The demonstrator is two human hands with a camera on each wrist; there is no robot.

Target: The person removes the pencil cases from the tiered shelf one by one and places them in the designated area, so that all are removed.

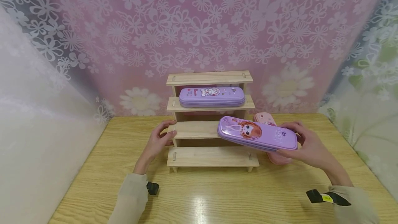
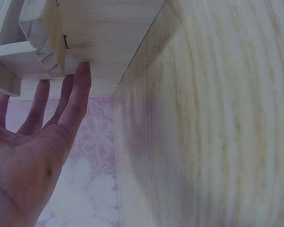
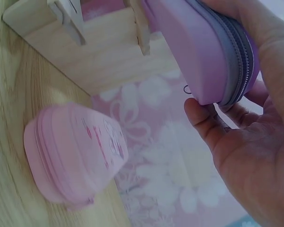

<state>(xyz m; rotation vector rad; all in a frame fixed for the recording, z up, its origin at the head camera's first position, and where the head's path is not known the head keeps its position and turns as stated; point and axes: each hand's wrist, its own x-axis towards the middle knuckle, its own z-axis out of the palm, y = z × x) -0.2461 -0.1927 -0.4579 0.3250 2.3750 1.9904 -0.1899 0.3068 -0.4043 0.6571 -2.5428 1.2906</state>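
Note:
My right hand [image 1: 311, 146] grips the right end of a purple zippered pencil case [image 1: 258, 134] printed with a red-haired girl. The case is tilted, its left end over the right part of the rack's second-lowest board. In the right wrist view, its zipper side faces the palm. My left hand [image 1: 159, 141] holds the left end of that board on the stepped wooden rack [image 1: 212, 156], thumb toward the front. The left wrist view shows its fingers [image 2: 80, 94] reaching against the rack's side. Another purple pencil case [image 1: 212, 96], with a cartoon rabbit, lies on the board above.
A pink pencil case [image 3: 80, 153] lies on the wooden table [image 1: 199, 196] right of the rack, partly hidden by the held case in the head view. A pink flowered curtain [image 1: 211, 37] hangs behind the rack; pale sheeting [image 1: 46, 130] borders the left side.

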